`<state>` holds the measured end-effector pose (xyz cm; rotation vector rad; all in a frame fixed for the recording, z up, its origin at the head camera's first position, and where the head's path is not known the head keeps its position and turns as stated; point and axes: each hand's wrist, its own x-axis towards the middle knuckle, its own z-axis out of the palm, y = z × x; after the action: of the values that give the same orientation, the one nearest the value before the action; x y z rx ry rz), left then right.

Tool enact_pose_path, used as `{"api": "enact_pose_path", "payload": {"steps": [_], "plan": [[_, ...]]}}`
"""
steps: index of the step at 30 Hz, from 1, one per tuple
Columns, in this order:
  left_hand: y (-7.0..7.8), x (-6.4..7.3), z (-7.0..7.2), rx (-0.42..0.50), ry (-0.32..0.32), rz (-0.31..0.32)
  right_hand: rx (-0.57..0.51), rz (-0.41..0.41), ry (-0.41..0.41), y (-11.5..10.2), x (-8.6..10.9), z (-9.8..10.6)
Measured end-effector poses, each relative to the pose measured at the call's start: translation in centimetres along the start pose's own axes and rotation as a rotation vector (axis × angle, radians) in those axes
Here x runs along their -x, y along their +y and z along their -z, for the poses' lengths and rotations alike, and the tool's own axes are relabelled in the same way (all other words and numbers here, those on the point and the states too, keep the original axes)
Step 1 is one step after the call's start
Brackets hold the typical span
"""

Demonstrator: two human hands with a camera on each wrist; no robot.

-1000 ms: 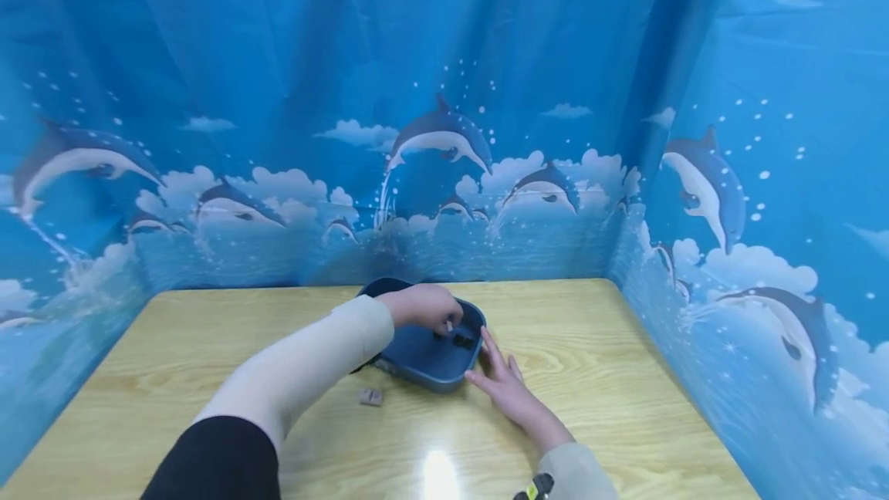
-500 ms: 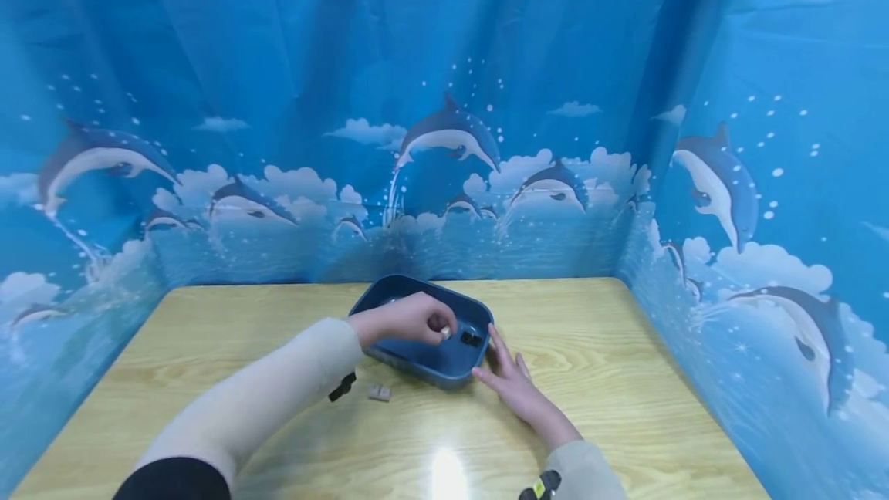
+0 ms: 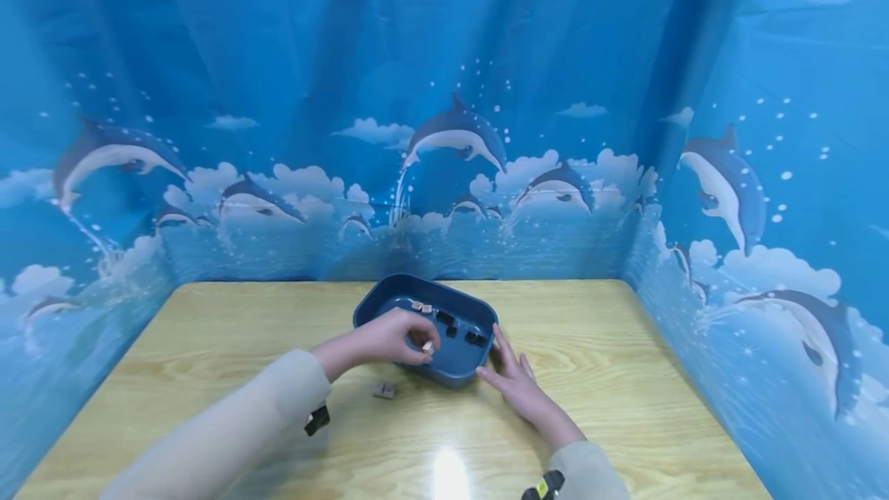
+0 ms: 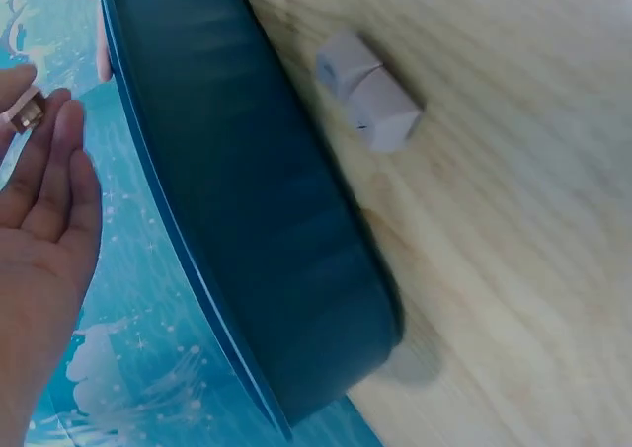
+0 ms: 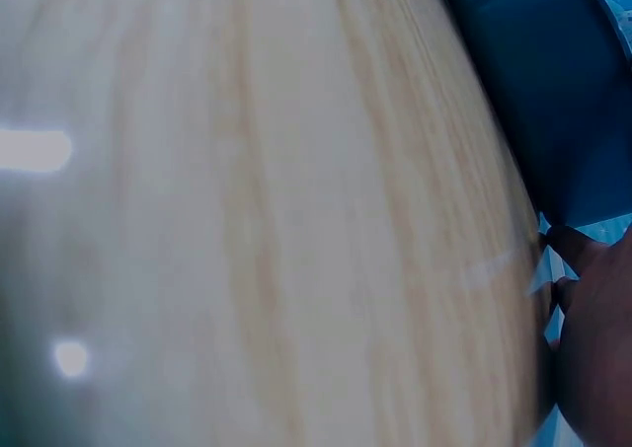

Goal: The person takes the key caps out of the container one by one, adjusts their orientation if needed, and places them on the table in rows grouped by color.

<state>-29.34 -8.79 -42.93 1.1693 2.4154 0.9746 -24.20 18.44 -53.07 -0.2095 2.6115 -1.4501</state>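
Observation:
My left hand (image 3: 397,336) pinches a small pale block (image 3: 428,347) between thumb and fingers, over the near rim of a dark blue bin (image 3: 444,379). The left wrist view shows that block (image 4: 30,111) with a brownish, metallic-looking face. Inside the bin lie several black pieces (image 3: 444,318) and a pair of pale pieces (image 3: 421,307) near the far wall. My right hand (image 3: 517,384) rests with spread fingers against the bin's right end. Two pale cube-like pieces (image 3: 384,390), touching each other, sit on the table in front of the bin.
The wooden table (image 3: 590,361) reaches back to a blue dolphin-print curtain (image 3: 312,99), which also runs along both sides. A bright light reflection lies on the table near its front. Black straps with small devices (image 3: 317,420) sit at the wrists.
My left hand has drawn back leftward and toward the near rim, still pinching the pale block, uncovering more pieces inside the bin. The right hand stays at the bin's end.

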Motion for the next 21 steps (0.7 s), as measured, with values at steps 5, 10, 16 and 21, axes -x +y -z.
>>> {"api": "enact_pose_path", "payload": {"steps": [5, 10, 16, 21], "plan": [[0.0, 2.2, -0.2, -0.026, 0.094, 0.019, -0.001, 0.001, 0.006, -0.2, 0.1, 0.0], [-0.2, 4.0, -0.4, -0.020, 0.179, 0.037, -0.005, 0.012, 0.001, -0.1, 0.1, 0.2], [-0.7, 6.1, -0.7, 0.077, 0.240, 0.148, -0.015, 0.003, -0.006, -0.1, 0.0, 0.2], [-1.9, 7.8, -1.0, 0.067, 0.272, 0.152, -0.024, 0.004, -0.014, -0.2, 0.0, 0.1]]}}
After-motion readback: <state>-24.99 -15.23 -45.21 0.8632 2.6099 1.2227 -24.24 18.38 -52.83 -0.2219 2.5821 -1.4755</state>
